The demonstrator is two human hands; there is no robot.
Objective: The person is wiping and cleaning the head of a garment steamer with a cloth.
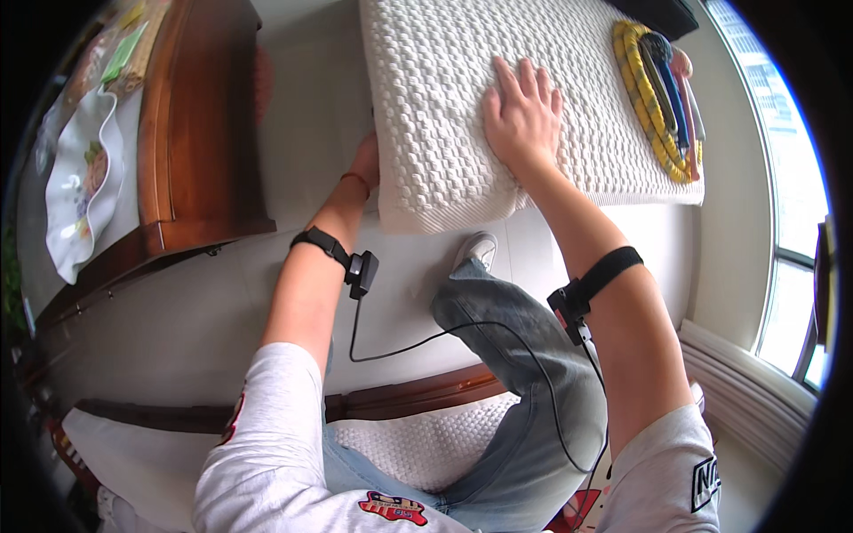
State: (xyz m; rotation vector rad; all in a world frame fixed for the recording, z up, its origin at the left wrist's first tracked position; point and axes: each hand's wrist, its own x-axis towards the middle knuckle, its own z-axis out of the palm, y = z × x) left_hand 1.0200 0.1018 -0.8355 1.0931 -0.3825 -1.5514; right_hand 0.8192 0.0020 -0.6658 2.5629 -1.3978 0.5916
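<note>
A cream knitted cover (440,133) with a bumpy weave lies over a block-shaped piece of furniture in front of me. My right hand (525,123) rests flat on top of it, palm down, fingers spread, holding nothing. Beside the cover's left side, low down, is my left hand (368,160); its fingers are hidden behind the edge, so their grip does not show. A yellow patterned rope-like loop (630,80) lies near the right end of the cover, around several long items, among them a blue one (673,100) and a pink one (688,113).
To the left stands a wooden table (206,133) with a wavy-edged white dish (83,186). A black object (656,16) sits at the far right, near the window (790,166). Cables hang from the wrist-strapped devices. My shoe (478,250) is on the tiled floor.
</note>
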